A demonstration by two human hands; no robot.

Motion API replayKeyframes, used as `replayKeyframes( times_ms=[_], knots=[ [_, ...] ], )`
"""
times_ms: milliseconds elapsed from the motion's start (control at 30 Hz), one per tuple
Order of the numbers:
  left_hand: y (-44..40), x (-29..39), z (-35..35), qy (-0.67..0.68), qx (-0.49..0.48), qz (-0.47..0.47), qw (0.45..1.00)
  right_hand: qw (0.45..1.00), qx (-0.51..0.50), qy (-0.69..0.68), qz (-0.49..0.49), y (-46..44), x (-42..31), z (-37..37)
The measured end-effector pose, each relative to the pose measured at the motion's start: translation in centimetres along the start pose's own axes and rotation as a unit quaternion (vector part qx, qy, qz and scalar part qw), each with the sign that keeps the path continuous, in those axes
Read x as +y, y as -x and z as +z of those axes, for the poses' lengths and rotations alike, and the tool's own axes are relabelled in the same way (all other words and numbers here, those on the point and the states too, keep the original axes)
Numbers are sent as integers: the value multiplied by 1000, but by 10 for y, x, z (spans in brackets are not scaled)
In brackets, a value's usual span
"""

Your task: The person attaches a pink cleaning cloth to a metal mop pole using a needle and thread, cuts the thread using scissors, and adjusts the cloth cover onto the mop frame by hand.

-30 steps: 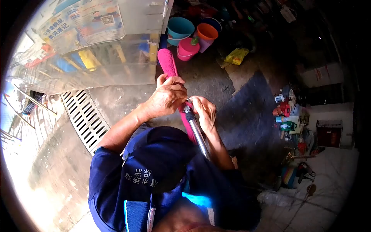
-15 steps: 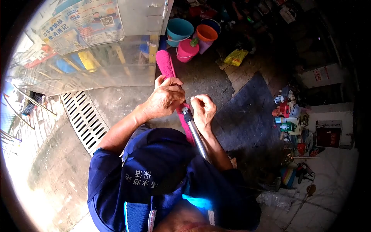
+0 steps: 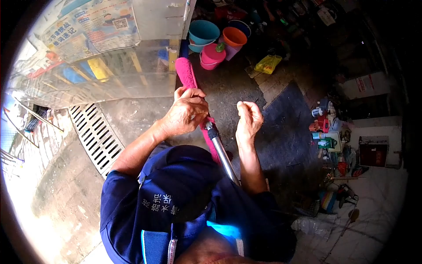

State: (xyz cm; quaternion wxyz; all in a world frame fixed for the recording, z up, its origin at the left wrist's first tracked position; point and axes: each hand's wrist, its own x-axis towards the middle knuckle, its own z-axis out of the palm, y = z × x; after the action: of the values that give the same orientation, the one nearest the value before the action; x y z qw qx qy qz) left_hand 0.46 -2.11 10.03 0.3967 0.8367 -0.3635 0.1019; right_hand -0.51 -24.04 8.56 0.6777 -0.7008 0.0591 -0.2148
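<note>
A flat mop with a fluffy pink pad (image 3: 187, 74) lies across in front of my chest. Its silver metal pole (image 3: 223, 155) runs down from a dark joint and goes out of sight against my dark blue shirt. My left hand (image 3: 187, 112) is closed around the pink pad just above that joint. To the right of the mop, apart from it, my right hand (image 3: 249, 123) is raised with thumb and fingers pinched together. A faint thin line shows at its fingertips, too fine to name.
Ahead stand a teal bucket (image 3: 204, 33), an orange bucket (image 3: 234, 38) and a pink lidded bucket (image 3: 212, 56). A yellow plastic bag (image 3: 268, 64) lies on the floor. At left are a postered panel (image 3: 101, 26) and a drain grate (image 3: 97, 137). Assorted bottles (image 3: 323, 127) line the right side.
My right hand has moved away from the mop joint, up and to the right, still pinched. My left hand stays on the pink pad, nearly still.
</note>
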Motion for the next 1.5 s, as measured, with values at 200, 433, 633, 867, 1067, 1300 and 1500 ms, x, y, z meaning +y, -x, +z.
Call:
replayKeyframes(
  times_ms=[200, 433, 633, 867, 1067, 1300, 1500],
  knots=[
    [5, -12, 9, 14, 10, 24, 1000, 997, -30, -45, 46, 8, 2, 9],
    [3, -13, 12, 11, -5, 15, 1000, 988, -39, -121, 82, 14, 8, 14],
    [-1, -15, 20, 37, 19, 4, 999, 964, -70, -208, 150, 19, -10, 20],
    [-8, -15, 25, 41, -5, 4, 999, 945, -95, -244, 196, 23, -12, 17],
    [-21, -9, 33, 55, -18, -4, 998, 940, -38, -278, 193, 26, -4, 10],
    [-41, 2, 56, 66, -71, 4, 995, 931, -43, -322, 168, 21, 4, -22],
    [-67, 32, 99, 81, -54, 31, 995, 944, -15, -295, 143, 13, 1, -69]
  ],
)
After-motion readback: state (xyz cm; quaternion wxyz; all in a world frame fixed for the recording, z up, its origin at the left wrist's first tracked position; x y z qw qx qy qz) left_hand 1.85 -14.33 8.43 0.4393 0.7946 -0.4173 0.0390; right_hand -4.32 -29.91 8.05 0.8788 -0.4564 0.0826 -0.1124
